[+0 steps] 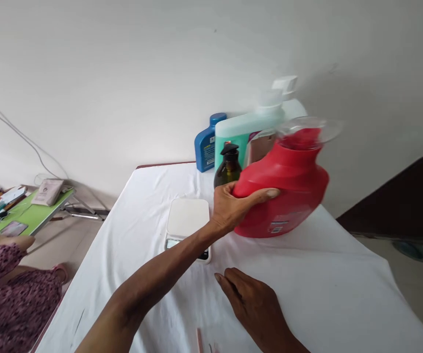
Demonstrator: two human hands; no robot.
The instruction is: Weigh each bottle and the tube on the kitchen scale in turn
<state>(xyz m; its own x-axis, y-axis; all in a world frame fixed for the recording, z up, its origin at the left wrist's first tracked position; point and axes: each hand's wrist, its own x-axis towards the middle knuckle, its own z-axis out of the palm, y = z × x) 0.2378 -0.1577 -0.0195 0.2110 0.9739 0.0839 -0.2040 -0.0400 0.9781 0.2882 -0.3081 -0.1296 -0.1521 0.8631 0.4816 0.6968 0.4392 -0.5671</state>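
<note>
My left hand [235,206] grips the side of a big red detergent bottle [288,189] with a clear cap, tilted and blurred just above the white tablecloth [336,294]. My right hand [253,301] lies flat on the cloth in front of me, fingers apart, holding nothing. A white kitchen scale [188,219] sits on the cloth just left of my left wrist. Behind the red bottle stand a dark pump bottle [228,166], a mint-green pump bottle [238,132] and a blue bottle [206,144].
The table stands against a white wall. At the left is a low green table [31,215] with papers and a pouch, and another person in a purple patterned garment [9,294] sits by it. Bare floor lies between the two tables.
</note>
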